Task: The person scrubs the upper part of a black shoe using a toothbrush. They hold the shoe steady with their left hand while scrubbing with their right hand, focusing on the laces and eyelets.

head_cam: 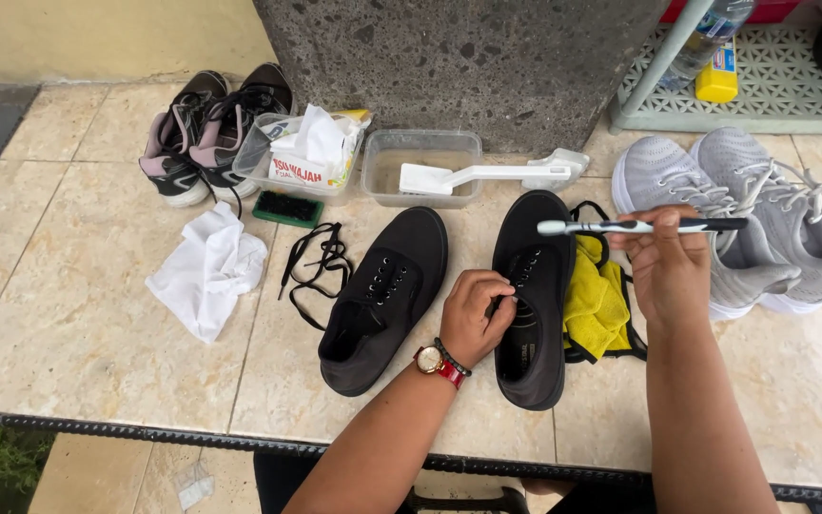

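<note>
Two black canvas shoes lie on the tiled floor, both without laces: the left shoe and the right shoe. My left hand, with a watch on its wrist, grips the inner edge of the right shoe's opening. My right hand holds a toothbrush level above the shoe's right side, bristle end pointing left. A yellow cloth lies against the right shoe.
Loose black laces, a white cloth, a clear tub with a white brush, a tub of packets, grey sneakers, pink-black sneakers, a stone pillar. A dark ledge edge runs along the front.
</note>
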